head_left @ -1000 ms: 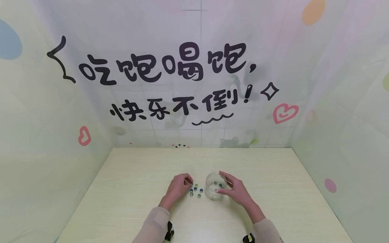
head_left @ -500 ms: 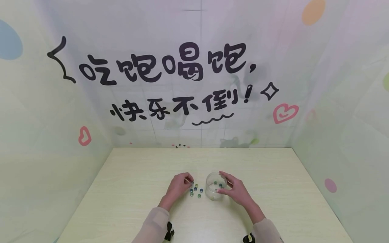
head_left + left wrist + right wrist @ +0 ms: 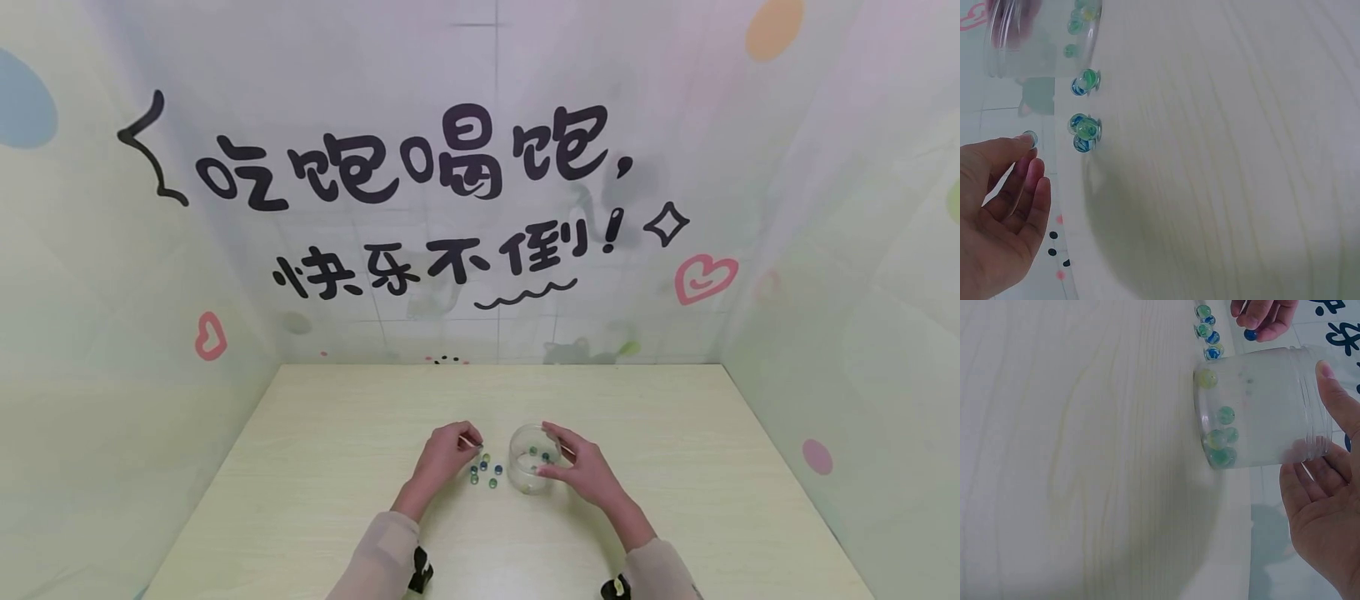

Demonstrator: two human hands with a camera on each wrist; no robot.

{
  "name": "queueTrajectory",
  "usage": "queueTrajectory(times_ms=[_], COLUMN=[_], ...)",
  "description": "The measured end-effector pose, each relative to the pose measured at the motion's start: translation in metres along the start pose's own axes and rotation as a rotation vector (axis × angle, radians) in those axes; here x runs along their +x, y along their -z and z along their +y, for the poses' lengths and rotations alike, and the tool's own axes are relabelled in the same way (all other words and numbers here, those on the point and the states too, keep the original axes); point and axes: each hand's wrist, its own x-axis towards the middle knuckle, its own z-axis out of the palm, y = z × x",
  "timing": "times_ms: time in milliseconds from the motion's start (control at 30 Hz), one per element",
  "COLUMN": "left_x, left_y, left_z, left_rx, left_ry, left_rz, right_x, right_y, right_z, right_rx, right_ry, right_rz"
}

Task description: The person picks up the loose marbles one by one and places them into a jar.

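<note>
Printed wall (image 3: 390,67): it stood behind both your grips, past the far edge of the table, carrying dark lettering and pink hearts.
Table (image 3: 360,417): its pale, wood-grained top lay beneath both your hands and reached well out to either side of them.
Right hand (image 3: 585,471): you had it wrapped around the jar near the rim, thumb on one side and fingers on the other, apparently to steady it.
Left hand (image 3: 445,450): you pinched one marble at the fingertips, with the lower fingers loosely bent and holding nothing.
Jar (image 3: 1266,406): it stood upright on the table inside your right grip, clear-walled and uncovered, to the right of your left pinch and apart from it.
Loose marbles (image 3: 1087,129): six sat in a small group on the table, just beside your left fingertips and between them and the jar.
Jarred marbles (image 3: 1226,415): several rested at the bottom, below your right grip; overlap hid the exact count.
Pinched marble (image 3: 1250,335): it looked blue and sat clear of the tabletop, so you seemed to be mid-transfer; the next move likely called for carrying it rightward above the rim, then loosening the pinch over the opening.
</note>
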Motion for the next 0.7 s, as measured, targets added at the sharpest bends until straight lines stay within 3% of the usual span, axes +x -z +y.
queueTrajectory(times_ms=[700], left_x=[-0.002], left_y=[0.006], left_z=[0.022], left_rx=[0.009], left_ry=[-0.060], left_rz=[-0.001], right_x=[0.002], right_y=[-0.001], right_z=[0.005], right_rx=[-0.010], right_ry=[-0.006], right_rz=[0.002])
